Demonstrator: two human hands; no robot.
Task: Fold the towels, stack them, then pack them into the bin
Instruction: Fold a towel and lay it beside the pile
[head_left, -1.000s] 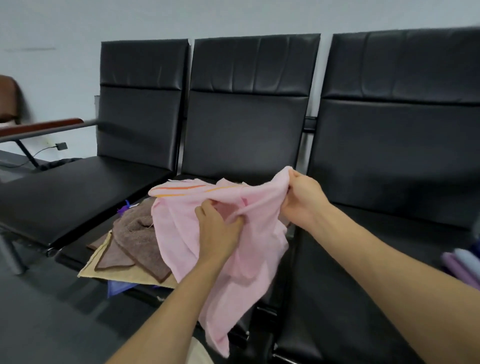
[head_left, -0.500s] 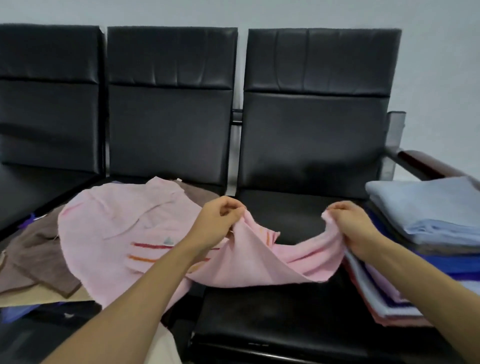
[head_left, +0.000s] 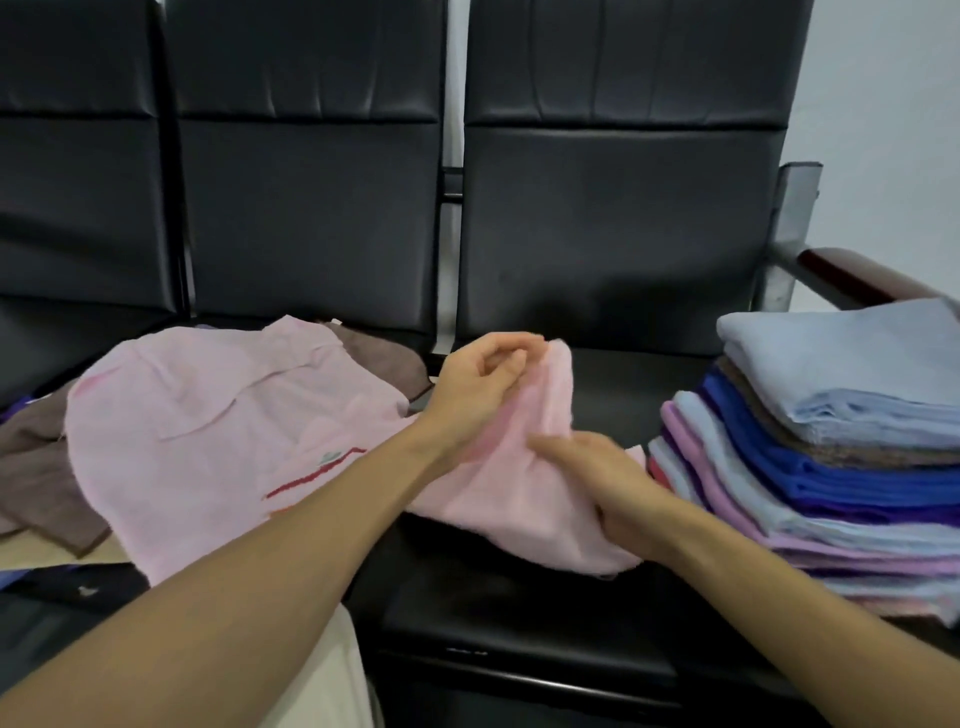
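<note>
A pink towel (head_left: 208, 431) with red and orange stripes lies spread across two black seats. My left hand (head_left: 480, 384) pinches a raised fold of it near the seat gap. My right hand (head_left: 608, 483) grips the same towel lower down, just right of the left hand. A tall stack of folded towels (head_left: 831, 467) in light blue, dark blue, purple and pink sits on the right seat, right beside my right hand. No bin is in view.
Brown towels (head_left: 31, 467) and other loose ones lie under and left of the pink towel. The black bench (head_left: 597, 234) has high backrests and a dark red armrest (head_left: 857, 275) at the far right. A beige piece shows at the bottom edge.
My view swung right, bringing the folded stack into sight. The pink towel came down from the air onto the seats, and my two hands moved close together on its right end.
</note>
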